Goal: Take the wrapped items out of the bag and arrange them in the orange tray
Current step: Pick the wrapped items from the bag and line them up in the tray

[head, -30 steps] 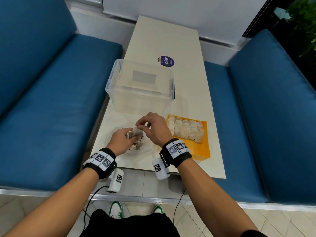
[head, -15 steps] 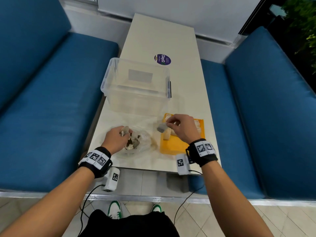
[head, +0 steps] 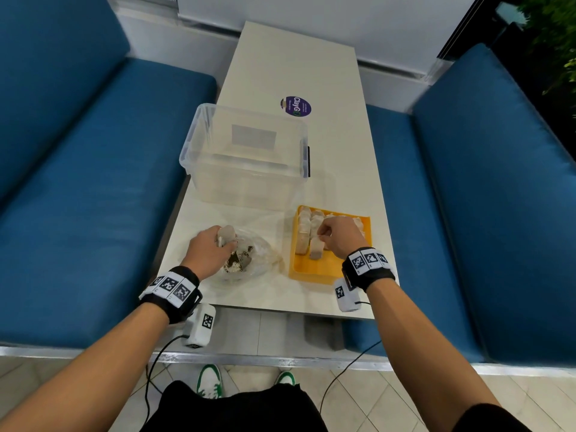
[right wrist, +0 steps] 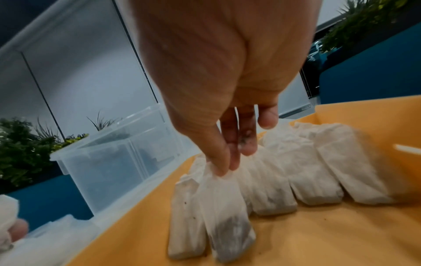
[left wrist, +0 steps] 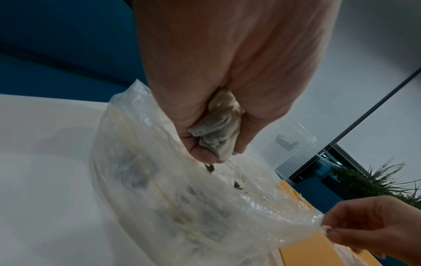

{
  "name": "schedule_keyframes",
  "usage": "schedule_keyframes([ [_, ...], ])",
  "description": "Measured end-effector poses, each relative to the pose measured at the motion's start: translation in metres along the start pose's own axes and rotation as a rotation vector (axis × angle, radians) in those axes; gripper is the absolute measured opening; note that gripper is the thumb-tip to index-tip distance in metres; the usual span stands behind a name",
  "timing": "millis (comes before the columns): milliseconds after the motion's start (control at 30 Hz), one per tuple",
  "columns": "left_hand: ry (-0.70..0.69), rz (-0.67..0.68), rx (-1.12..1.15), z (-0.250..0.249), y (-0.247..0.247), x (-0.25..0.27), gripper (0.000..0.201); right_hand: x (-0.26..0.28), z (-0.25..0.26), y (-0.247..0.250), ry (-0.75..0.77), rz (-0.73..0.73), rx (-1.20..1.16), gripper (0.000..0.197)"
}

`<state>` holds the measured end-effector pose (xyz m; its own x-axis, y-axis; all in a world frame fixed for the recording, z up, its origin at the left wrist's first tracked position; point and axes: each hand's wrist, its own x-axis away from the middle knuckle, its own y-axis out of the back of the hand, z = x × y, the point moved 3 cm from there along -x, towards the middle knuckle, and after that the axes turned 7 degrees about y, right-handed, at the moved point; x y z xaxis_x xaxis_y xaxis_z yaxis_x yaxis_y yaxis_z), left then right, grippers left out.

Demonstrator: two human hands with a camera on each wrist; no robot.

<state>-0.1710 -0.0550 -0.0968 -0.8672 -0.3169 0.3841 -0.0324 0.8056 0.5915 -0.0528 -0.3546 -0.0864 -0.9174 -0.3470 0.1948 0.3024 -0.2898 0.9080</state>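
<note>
On the white table, a crumpled clear plastic bag (head: pixel 258 260) (left wrist: pixel 182 198) lies near the front edge with dark crumbs and wrapped items inside. My left hand (head: pixel 223 244) (left wrist: pixel 216 154) is at the bag's mouth and grips a grey wrapped item (head: pixel 226 235) (left wrist: pixel 216 133). To the right sits the orange tray (head: pixel 311 272) (right wrist: pixel 318 234) with a row of several white wrapped items (head: pixel 307 226) (right wrist: pixel 307 171). My right hand (head: pixel 321 236) (right wrist: pixel 225 169) is inside the tray. It pinches the top of a wrapped item (head: pixel 315 253) (right wrist: pixel 225 216) standing at the row's near left end.
A clear plastic storage box (head: pixel 246 157) stands just behind the bag and tray. A purple round sticker (head: pixel 295 106) lies farther back on the table. Blue benches (head: pixel 78 198) flank the table on both sides. The table's front edge is just under my wrists.
My right hand has carried a wrapped item from the bag over to the orange tray and lowered it beside the row. My left hand stays at the bag, holding another item.
</note>
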Motion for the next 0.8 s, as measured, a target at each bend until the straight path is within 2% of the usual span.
schedule_keyframes([
  [133,0.018,0.02,-0.008,0.001,0.0,0.0,0.022,-0.006,0.002,0.0,0.024,-0.038,0.044,0.012],
  [367,0.043,0.045,0.034,0.004,-0.001,-0.003,0.018,-0.003,-0.002,0.002,0.027,-0.141,0.016,0.015],
  [433,0.03,0.054,0.075,0.003,-0.001,-0.003,0.013,-0.001,0.006,0.007,0.055,-0.208,-0.03,0.015],
  [533,-0.001,0.076,0.122,-0.001,-0.002,0.0,0.013,0.003,0.039,0.013,0.172,-0.283,-0.194,0.013],
  [633,-0.032,0.106,0.153,-0.003,-0.003,0.001,0.013,0.006,0.091,0.011,0.305,-0.196,-0.332,0.012],
  [767,-0.083,0.142,0.177,-0.006,-0.001,0.002,0.009,0.002,0.143,-0.014,0.447,-0.076,-0.369,0.03],
  [800,-0.095,0.149,0.179,-0.005,0.0,0.002,0.009,0.0,0.15,-0.02,0.464,-0.06,-0.357,0.029],
])
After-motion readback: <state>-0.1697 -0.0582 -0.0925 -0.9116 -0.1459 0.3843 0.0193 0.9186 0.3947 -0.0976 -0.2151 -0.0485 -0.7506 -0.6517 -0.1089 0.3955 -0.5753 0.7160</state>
